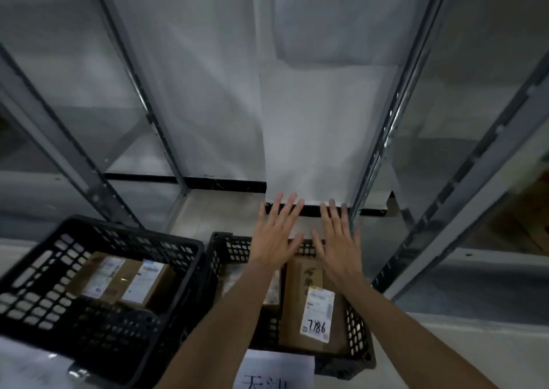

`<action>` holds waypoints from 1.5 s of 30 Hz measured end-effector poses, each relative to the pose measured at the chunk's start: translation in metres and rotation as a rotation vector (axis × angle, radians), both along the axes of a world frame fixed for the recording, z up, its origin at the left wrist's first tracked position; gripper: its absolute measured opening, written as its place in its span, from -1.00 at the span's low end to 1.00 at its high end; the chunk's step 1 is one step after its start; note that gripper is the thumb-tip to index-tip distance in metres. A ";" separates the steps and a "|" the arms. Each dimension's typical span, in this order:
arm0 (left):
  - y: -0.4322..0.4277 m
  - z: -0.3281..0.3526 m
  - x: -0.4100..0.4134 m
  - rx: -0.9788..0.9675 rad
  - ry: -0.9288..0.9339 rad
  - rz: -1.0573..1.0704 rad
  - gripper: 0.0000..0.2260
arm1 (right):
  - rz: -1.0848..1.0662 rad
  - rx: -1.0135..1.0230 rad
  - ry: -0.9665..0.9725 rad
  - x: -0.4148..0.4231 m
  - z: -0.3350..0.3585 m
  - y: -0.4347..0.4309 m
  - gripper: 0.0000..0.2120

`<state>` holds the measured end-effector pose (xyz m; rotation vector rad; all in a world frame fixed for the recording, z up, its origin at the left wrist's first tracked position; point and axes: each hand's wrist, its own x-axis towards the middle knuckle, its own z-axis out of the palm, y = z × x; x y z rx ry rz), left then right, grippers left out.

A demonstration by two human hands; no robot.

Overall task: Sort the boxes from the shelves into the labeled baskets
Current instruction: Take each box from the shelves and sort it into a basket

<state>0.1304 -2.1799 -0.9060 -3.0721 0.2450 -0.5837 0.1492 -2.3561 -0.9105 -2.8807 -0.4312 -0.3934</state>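
Left hand (274,237), right hand (337,246) — spread over basket (237,241) rim.

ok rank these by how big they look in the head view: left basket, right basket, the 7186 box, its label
1. left basket, but it sits nearer the camera, so its lead over the next is unsure
2. right basket, partly hidden by the arms
3. 7186 box
4. white label

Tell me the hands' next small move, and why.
Probably withdraw both and reach for the blurred brown shapes, perhaps boxes, on the right shelf: left hand and right hand hover open, empty, over the basket where the box marked 7186 already lies.
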 end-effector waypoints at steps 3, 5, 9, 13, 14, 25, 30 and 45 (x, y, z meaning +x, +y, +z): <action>0.022 0.104 0.010 0.034 -0.065 0.069 -0.39 | 0.028 -0.012 -0.108 0.013 0.107 0.017 -0.35; 0.038 0.184 0.010 0.022 -0.092 0.132 -0.38 | 0.063 -0.021 -0.183 0.016 0.186 0.031 -0.36; 0.067 0.339 -0.006 -0.002 -0.166 0.235 -0.36 | 0.089 0.020 -0.248 0.016 0.336 0.064 -0.35; 0.103 0.506 -0.043 -0.012 -0.178 0.311 -0.34 | 0.176 0.074 -0.273 -0.002 0.506 0.112 -0.35; 0.114 0.544 -0.054 -0.022 -0.191 0.326 -0.33 | 0.202 0.092 -0.289 -0.008 0.547 0.125 -0.35; 0.247 0.811 -0.213 -0.004 -0.285 0.691 -0.31 | 0.513 0.182 -0.327 -0.100 0.833 0.279 -0.37; 0.326 0.849 -0.283 0.033 -0.328 0.794 -0.32 | 0.694 0.257 -0.306 -0.151 0.865 0.374 -0.36; 0.660 0.881 -0.454 0.117 -0.363 1.022 -0.33 | 0.922 0.321 -0.331 -0.301 0.884 0.741 -0.34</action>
